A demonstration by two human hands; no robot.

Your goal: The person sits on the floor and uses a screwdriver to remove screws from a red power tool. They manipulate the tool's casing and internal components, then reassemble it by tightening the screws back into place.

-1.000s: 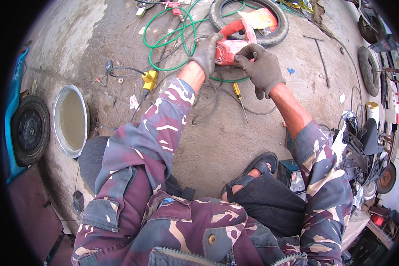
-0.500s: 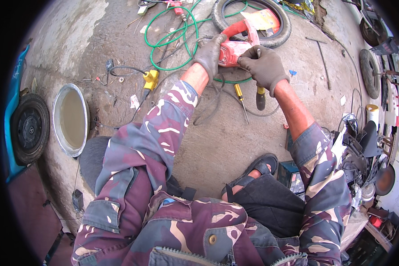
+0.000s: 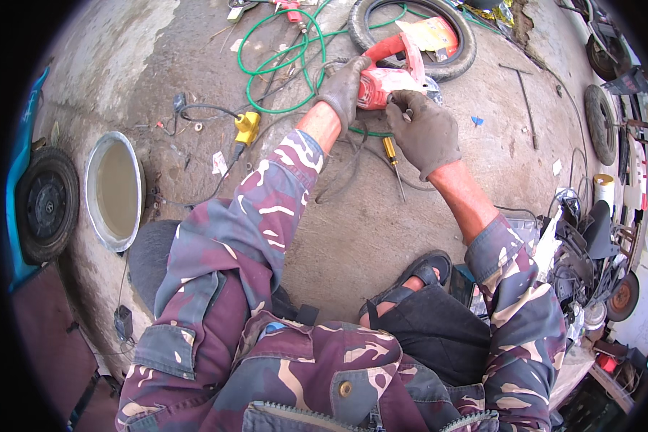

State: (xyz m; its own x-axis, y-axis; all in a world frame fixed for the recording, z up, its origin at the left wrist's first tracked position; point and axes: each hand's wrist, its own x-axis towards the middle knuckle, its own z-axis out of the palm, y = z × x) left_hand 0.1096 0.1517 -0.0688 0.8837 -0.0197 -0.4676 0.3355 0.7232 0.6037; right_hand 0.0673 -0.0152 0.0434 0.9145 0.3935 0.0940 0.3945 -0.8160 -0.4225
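Observation:
A red power tool [image 3: 383,85] with a loop-shaped handle is held off to the front, just this side of a tyre. My left hand [image 3: 344,92], in a grey-brown work glove, is closed around its left side. Against its near right side is my right hand [image 3: 426,133], gloved too, with the fingers curled in. A short bit of shiny metal shows between those fingers; the screwdriver's handle is hidden by the hand. On the concrete below lies another screwdriver [image 3: 390,153] with a yellow handle, its shaft pointing toward me.
A tyre [image 3: 459,68] with an orange packet lies beyond the tool. Green hose [image 3: 248,90] coils to the left, near a yellow plug connector [image 3: 247,128]. A basin of murky water [image 3: 115,191] stands at left. A T-handled rod [image 3: 527,104] and clustered parts [image 3: 587,248] are at right.
My right hand has turned and moved slightly down at the power tool. The yellow-and-dark handle that stuck out below it has gone from sight. My left hand keeps its hold.

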